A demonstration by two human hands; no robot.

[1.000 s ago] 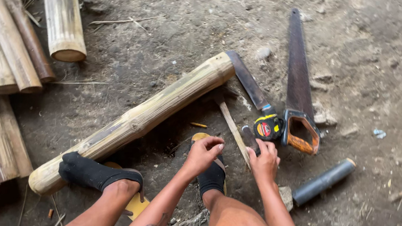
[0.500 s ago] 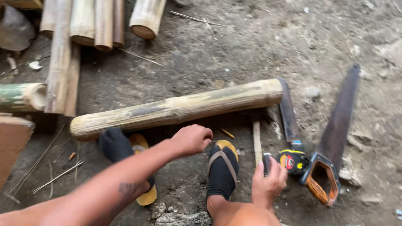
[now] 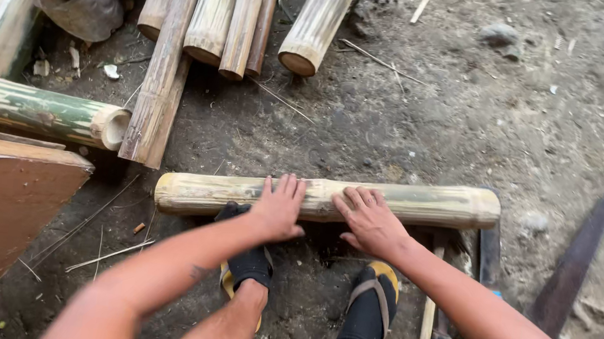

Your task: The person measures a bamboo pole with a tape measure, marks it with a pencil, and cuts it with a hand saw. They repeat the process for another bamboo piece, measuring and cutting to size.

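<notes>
Head view: both hands, left hand (image 3: 279, 208) and right hand (image 3: 370, 221), lie spread, palms down, on the bamboo pole (image 3: 225, 193) across the dirt floor (image 3: 472, 120) (round, so it may roll); a saw blade (image 3: 572, 265) lies right of the pole, near enough to nick a sliding hand.

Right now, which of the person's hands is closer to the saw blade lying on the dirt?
Right. The right hand rests on the bamboo pole toward the end nearest the saw blade; the left hand lies on the pole too, farther from the blade.
</notes>
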